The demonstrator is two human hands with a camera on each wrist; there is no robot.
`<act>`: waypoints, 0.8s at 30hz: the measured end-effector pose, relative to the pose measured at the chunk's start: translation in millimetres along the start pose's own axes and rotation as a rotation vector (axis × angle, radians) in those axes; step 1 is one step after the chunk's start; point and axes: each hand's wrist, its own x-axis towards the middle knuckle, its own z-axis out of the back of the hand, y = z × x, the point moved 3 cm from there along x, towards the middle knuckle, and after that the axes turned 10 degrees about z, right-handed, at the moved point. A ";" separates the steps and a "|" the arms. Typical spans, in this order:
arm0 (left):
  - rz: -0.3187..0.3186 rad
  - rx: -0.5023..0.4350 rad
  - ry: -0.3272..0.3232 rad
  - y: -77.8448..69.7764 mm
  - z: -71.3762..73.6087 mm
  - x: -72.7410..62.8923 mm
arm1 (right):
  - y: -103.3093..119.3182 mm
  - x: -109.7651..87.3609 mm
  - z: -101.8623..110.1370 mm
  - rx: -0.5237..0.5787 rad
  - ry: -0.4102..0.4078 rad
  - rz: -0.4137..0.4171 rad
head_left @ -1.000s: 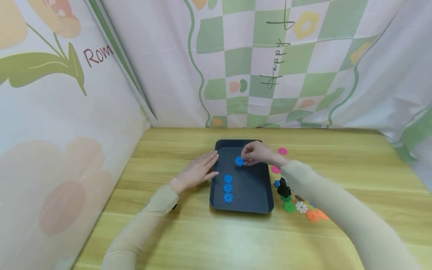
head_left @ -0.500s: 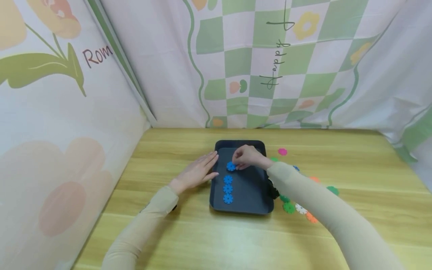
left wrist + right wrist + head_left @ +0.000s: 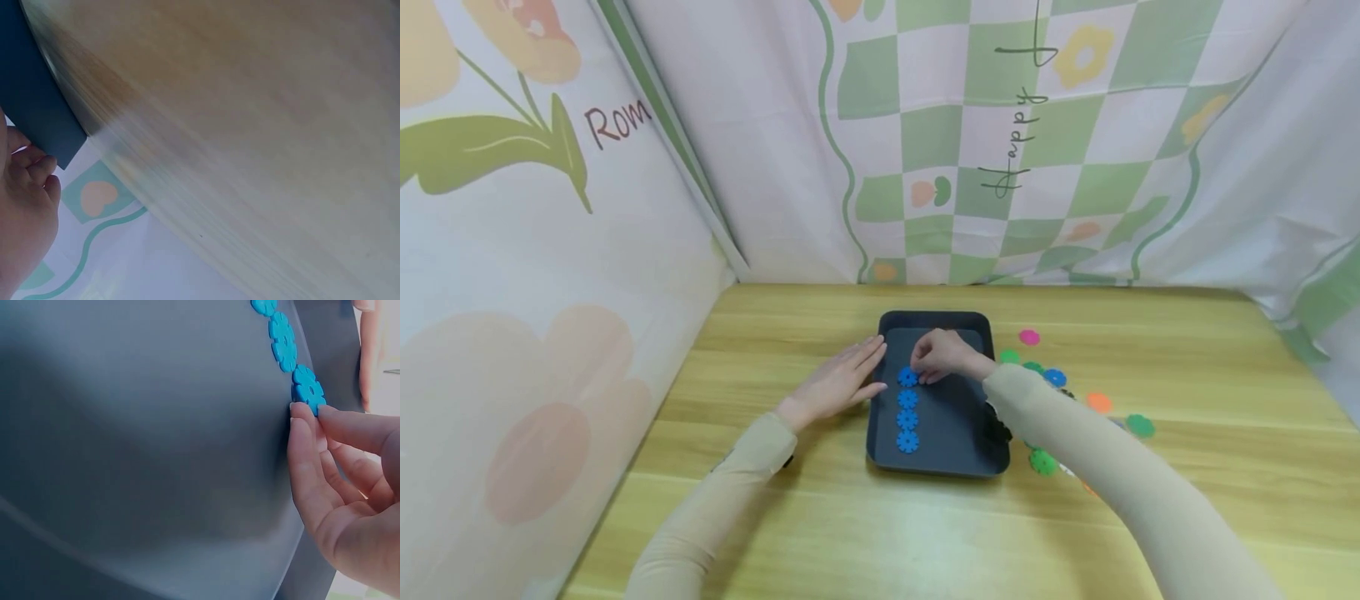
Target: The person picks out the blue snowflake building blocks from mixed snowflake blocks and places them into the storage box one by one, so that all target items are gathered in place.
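My right hand (image 3: 943, 354) pinches a blue notched plastic disc (image 3: 307, 386) between thumb and fingertips, low over the left part of the dark tray (image 3: 955, 417). In the head view this disc is at the far end of a straight column of blue discs (image 3: 907, 420). Its lower edge is hidden by the fingertips in the right wrist view, where it sits close to the neighbouring disc (image 3: 283, 340). My left hand (image 3: 835, 382) rests against the tray's left rim with fingers straight. In the left wrist view, part of that hand (image 3: 28, 212) touches the tray's outer wall (image 3: 37, 87).
Loose discs lie right of the tray: a pink one (image 3: 1029, 337), an orange one (image 3: 1099, 402), a green one (image 3: 1140, 426) and several others, some hidden under the right sleeve (image 3: 1097, 450). A patterned curtain (image 3: 1000, 150) stands behind the wooden table (image 3: 805, 333).
My right hand has moved left and a little nearer with the blue disc, lowering it to the far end of the column. The left hand has stayed put.
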 end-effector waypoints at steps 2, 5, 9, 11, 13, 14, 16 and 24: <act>0.000 -0.001 0.002 -0.2 0.0 -0.1 | -0.9 0.6 -1.2 -0.003 0.000 -0.012; 0.002 -0.005 0.005 -0.4 0.2 -0.2 | -1.8 0.6 -1.8 -0.003 -0.004 -0.033; 0.009 -0.011 0.014 -0.6 1.2 -0.3 | -0.9 -0.4 -1.4 0.005 -0.009 -0.053; 0.009 -0.012 0.016 -1.3 2.1 -0.2 | -0.1 -1.3 -1.0 0.005 -0.010 -0.056; 0.007 -0.011 0.016 -1.8 2.7 -0.1 | 0.2 -1.9 -0.7 0.003 -0.009 -0.057; 0.007 -0.012 0.017 -1.9 2.7 0.1 | 0.3 -2.3 -0.5 0.002 -0.011 -0.059; 0.007 -0.012 0.018 -2.1 2.8 0.1 | 0.3 -2.8 0.2 -0.002 -0.013 -0.059; 0.007 -0.015 0.022 -2.1 2.5 -0.4 | -3.6 -10.2 11.5 0.028 -0.024 -0.044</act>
